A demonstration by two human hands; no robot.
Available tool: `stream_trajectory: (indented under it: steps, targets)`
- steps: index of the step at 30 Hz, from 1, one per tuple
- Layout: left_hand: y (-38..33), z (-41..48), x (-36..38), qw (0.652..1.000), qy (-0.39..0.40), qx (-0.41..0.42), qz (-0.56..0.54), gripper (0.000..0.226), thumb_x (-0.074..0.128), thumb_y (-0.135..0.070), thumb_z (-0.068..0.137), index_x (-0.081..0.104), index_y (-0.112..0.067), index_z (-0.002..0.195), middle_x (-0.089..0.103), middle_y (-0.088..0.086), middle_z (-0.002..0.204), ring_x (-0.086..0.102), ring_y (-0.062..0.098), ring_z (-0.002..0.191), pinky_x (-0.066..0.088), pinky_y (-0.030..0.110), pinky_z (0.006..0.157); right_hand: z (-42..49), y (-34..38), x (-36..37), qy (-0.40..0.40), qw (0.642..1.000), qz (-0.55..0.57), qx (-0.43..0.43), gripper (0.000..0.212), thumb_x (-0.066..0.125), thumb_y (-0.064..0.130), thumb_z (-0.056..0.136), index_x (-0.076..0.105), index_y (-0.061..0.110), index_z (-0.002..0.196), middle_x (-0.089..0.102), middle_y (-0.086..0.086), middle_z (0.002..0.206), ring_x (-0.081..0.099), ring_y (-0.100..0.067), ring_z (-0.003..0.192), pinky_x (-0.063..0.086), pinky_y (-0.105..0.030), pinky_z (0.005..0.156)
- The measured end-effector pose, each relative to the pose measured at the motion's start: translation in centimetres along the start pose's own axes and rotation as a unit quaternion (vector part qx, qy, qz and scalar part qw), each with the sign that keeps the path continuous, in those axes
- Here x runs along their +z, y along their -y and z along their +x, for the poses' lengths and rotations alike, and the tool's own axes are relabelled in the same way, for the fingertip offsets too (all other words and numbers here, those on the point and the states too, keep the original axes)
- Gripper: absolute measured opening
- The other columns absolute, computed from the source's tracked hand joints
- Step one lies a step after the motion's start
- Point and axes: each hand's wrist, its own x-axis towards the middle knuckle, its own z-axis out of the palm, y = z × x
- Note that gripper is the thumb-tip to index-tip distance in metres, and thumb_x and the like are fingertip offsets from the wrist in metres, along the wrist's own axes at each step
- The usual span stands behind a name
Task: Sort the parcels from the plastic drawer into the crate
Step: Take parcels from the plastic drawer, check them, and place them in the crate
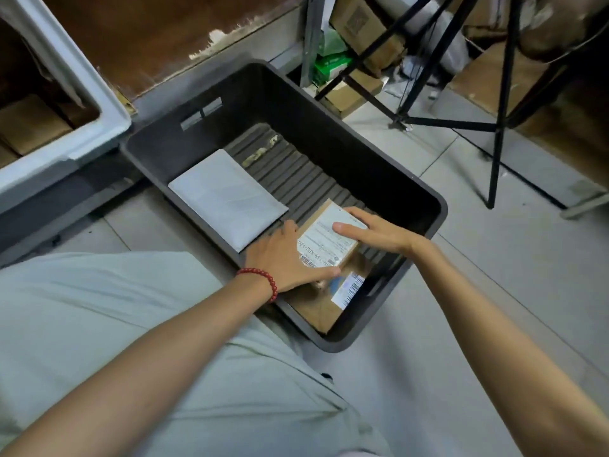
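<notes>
At far left the pale plastic drawer stands open on the floor, with brown cardboard parcels still showing inside it. Just beside it, to the right, is the dark grey crate, set at a slant. A white padded mailer lies flat against the crate's left wall on the ribbed bottom.

The left hand, with a red bead bracelet on its wrist, is curled round the near-left edge of a small labelled box. This box is at the crate's near-right end, over a flat cardboard parcel with a barcode label. Whether it rests on that parcel or is held just above it cannot be told. The right hand grasps the opposite far-right edge, thumb laid on the label and fingers over the side. So the box sits squarely between the two hands, label up.

Further right a black tripod stands on the tiled floor.

The placing looks almost done. The next parcel lies up and to the left in the drawer, well apart from the box, and the left hand is nearer to it.
</notes>
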Motion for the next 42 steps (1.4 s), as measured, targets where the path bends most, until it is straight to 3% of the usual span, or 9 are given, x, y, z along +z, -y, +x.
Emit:
stream_trajectory:
  steps: [5,8,11,15,18,22,28,33,42]
  targets:
    - [-0.4,-0.3,1.6,0.998,0.039,0.050,0.002,0.086,0.064,-0.074,0.063,0.033,-0.029,0.130,0.060,-0.007,0.120,0.060,0.017,0.103,0.049,0.035,0.083,-2.0,-1.7,0.4,0.025,0.998,-0.061,0.021,0.044,0.059,0.043,0.091,0.042,0.033,0.130,0.062,0.006,0.118,0.064,-0.012,0.106,0.055,-0.033,0.090]
    - [-0.9,-0.3,1.9,0.995,0.020,0.086,0.055,0.074,0.062,-0.069,0.070,0.035,-0.030,0.128,0.063,-0.007,0.110,0.060,0.017,0.098,0.045,0.032,0.075,-2.4,-1.7,1.2,0.028,0.994,-0.098,0.031,0.041,0.060,0.046,0.089,0.044,0.034,0.125,0.063,0.003,0.118,0.064,-0.014,0.104,0.055,-0.035,0.091]
    - [-0.8,-0.1,1.3,0.990,-0.017,0.110,0.087,0.069,0.057,-0.068,0.075,0.039,-0.028,0.128,0.059,-0.006,0.120,0.052,0.019,0.112,0.040,0.037,0.085,-2.6,-1.5,1.4,0.036,0.991,-0.122,0.044,0.039,0.063,0.046,0.088,0.047,0.029,0.119,0.065,0.000,0.117,0.064,-0.015,0.103,0.054,-0.037,0.092]
    - [0.5,0.6,-0.1,0.987,-0.062,0.099,0.109,0.063,0.050,-0.066,0.081,0.041,-0.027,0.130,0.056,-0.003,0.127,0.046,0.022,0.119,0.036,0.039,0.091,-2.4,-0.6,0.5,0.070,0.971,-0.210,0.091,0.056,0.063,0.053,0.085,0.045,0.026,0.130,0.058,0.001,0.128,0.057,-0.017,0.114,0.043,-0.039,0.104]
    - [2.0,1.2,-1.5,0.985,-0.091,0.072,0.131,0.060,0.048,-0.061,0.085,0.040,-0.026,0.132,0.055,0.001,0.128,0.045,0.024,0.119,0.035,0.038,0.091,-1.9,1.1,0.1,0.061,0.961,-0.249,0.102,0.076,0.067,0.054,0.082,0.032,0.029,0.145,0.046,-0.001,0.145,0.047,-0.022,0.129,0.035,-0.042,0.111]
    - [4.3,1.6,-4.7,0.978,-0.149,0.022,0.142,0.056,0.049,-0.057,0.087,0.041,-0.025,0.133,0.055,0.002,0.128,0.045,0.025,0.120,0.035,0.039,0.091,-1.4,5.5,0.2,-0.033,0.968,-0.249,0.007,0.087,0.060,0.057,0.084,0.016,0.028,0.153,0.023,-0.003,0.159,0.027,-0.024,0.144,0.025,-0.046,0.117]
    - [9.9,0.1,-13.1,0.959,-0.250,-0.086,0.103,0.056,0.050,-0.056,0.087,0.041,-0.028,0.135,0.052,0.002,0.135,0.043,0.027,0.126,0.034,0.042,0.098,2.3,14.9,2.8,-0.163,0.924,-0.316,-0.141,0.073,0.046,0.060,0.091,0.026,0.024,0.151,0.033,-0.003,0.155,0.035,-0.022,0.139,0.039,-0.045,0.108]
    - [16.5,-4.7,-18.8,0.925,-0.316,-0.181,0.107,0.055,0.053,-0.053,0.087,0.045,-0.027,0.134,0.054,0.003,0.133,0.045,0.029,0.124,0.035,0.043,0.097,4.5,24.3,6.3,-0.154,0.897,-0.354,-0.216,0.067,0.042,0.060,0.094,0.028,0.025,0.149,0.035,0.000,0.153,0.041,-0.022,0.135,0.043,-0.045,0.103]
    - [25.3,-13.7,-22.2,0.888,-0.342,-0.294,0.084,0.058,0.054,-0.051,0.087,0.041,-0.024,0.137,0.050,0.005,0.138,0.043,0.030,0.127,0.036,0.044,0.097,5.9,36.5,14.8,-0.113,0.862,-0.369,-0.330,0.064,0.040,0.056,0.096,0.028,0.022,0.149,0.034,-0.005,0.152,0.043,-0.026,0.133,0.043,-0.047,0.101]
